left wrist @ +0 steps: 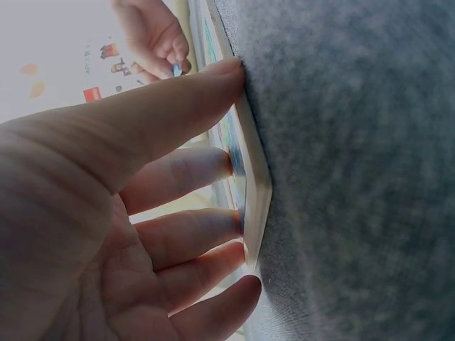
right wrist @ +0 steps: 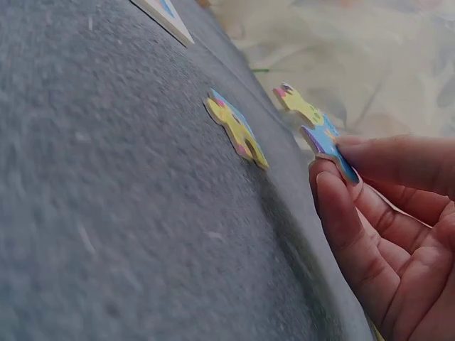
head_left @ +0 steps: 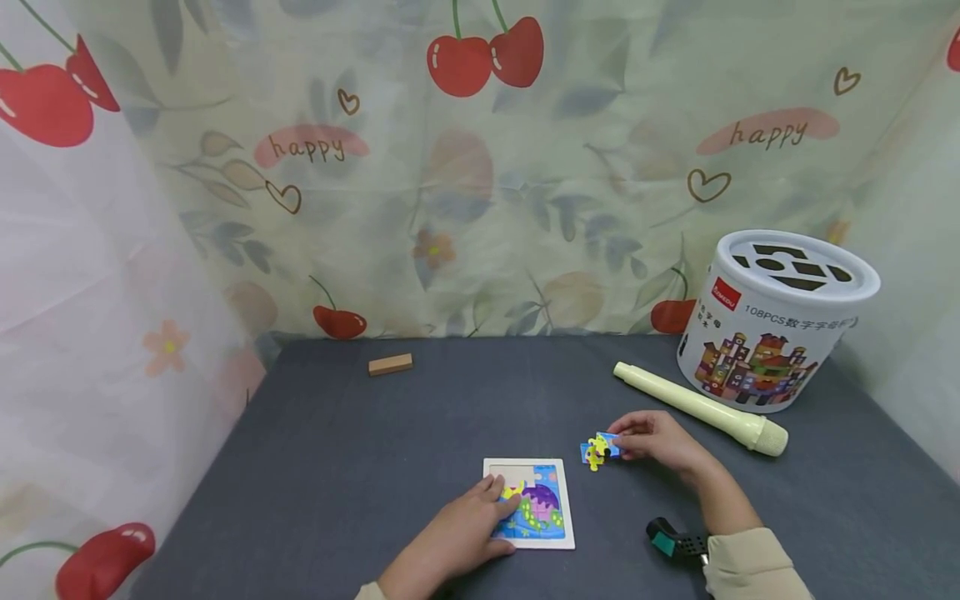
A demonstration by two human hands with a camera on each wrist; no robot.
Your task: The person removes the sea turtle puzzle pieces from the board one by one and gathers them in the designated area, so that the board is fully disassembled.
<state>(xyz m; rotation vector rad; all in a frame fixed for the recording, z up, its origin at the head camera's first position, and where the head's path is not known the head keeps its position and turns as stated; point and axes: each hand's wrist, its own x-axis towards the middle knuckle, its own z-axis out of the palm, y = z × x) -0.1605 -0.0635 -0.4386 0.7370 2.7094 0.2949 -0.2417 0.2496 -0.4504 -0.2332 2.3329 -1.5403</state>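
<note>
A square jigsaw puzzle tray [head_left: 568, 512] with a pale frame lies on the table, partly filled with a purple, green and blue picture; bare tray shows at its upper left. My left hand [head_left: 467, 523] rests over its left side, fingers nearly straight, thumb against the frame edge [left wrist: 257, 185] in the left wrist view. Right of the tray, my right hand [head_left: 662, 443] pinches a yellow-and-blue puzzle piece [right wrist: 328, 145] between thumb and fingers, above the table. Whether it is one piece or two together, I cannot tell. Another yellow-and-blue piece [right wrist: 236, 128] lies on the cloth just beneath.
A cream microphone [head_left: 697, 407] lies behind my right hand, in front of a white block bucket [head_left: 772, 333]. A black wristband with a teal part [head_left: 667, 542] is by the right wrist. One wooden block [head_left: 390, 365] lies at the back left.
</note>
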